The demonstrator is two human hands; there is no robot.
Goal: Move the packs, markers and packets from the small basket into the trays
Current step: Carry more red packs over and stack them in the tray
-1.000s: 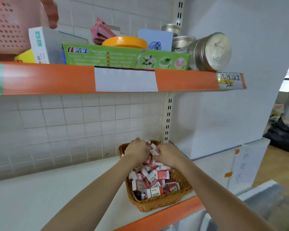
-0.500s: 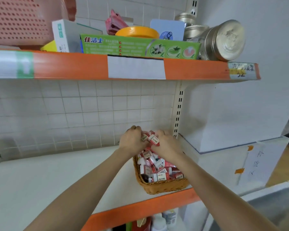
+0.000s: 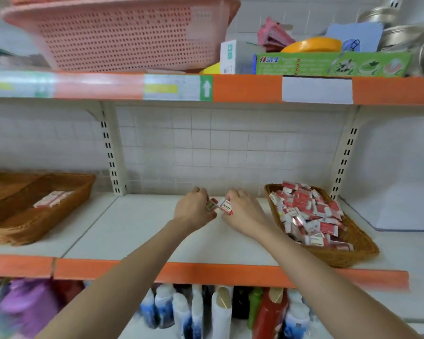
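Observation:
A small wicker basket (image 3: 353, 250) stands at the right of the white middle shelf, heaped with small red and white packets (image 3: 306, 211). My left hand (image 3: 194, 207) and my right hand (image 3: 240, 211) are side by side over the shelf, left of the basket, and together grip a small bunch of red and white packets (image 3: 219, 205) between them. At the far left a larger wicker tray (image 3: 66, 201) lies on the same shelf with a few packets (image 3: 50, 199) inside it.
The upper shelf carries a pink perforated basket (image 3: 123, 35), a green box (image 3: 333, 63), a yellow dish (image 3: 311, 45) and metal tins (image 3: 402, 33). Several bottles (image 3: 220, 311) stand on the shelf below. An orange shelf edge (image 3: 206, 272) runs under my forearms.
Both hands have lifted a bunch of packets out of the small basket and carried it left over the shelf. The view has swung left, bringing the wicker tray into sight.

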